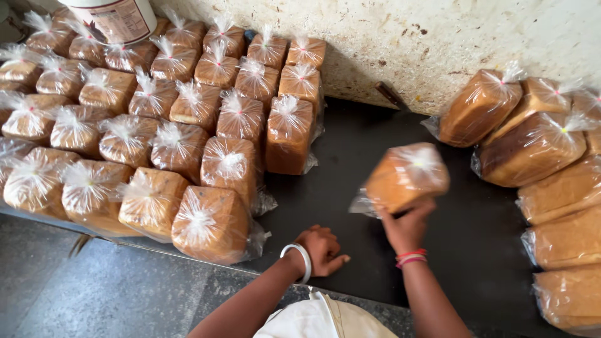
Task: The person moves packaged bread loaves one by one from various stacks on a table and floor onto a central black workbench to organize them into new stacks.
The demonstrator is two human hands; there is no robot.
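We see two hands over a dark counter (350, 156). Our right hand (407, 225) grips one bagged loaf (407, 175) from below, fingers closed around its lower end; the loaf is blurred, lifted above the counter, just up and right of our left hand. Its long axis runs tilted from lower left to upper right, with the gathered, tied end of the bag pointing up and to the right, away from the wrist. Our left hand (320, 249), with a white bangle (300, 258) at the wrist, rests on the counter with fingers curled loosely under, holding nothing.

To the left of our left hand stands a block of bagged loaves (188, 119), upright in rows with their knotted tops up; we count about twenty-eight, though the far ones are partly cut off. A white tub (116, 19) sits on the far rows. To the right of our right hand lies a heap of loaves (532, 150) on their sides, about eight visible.
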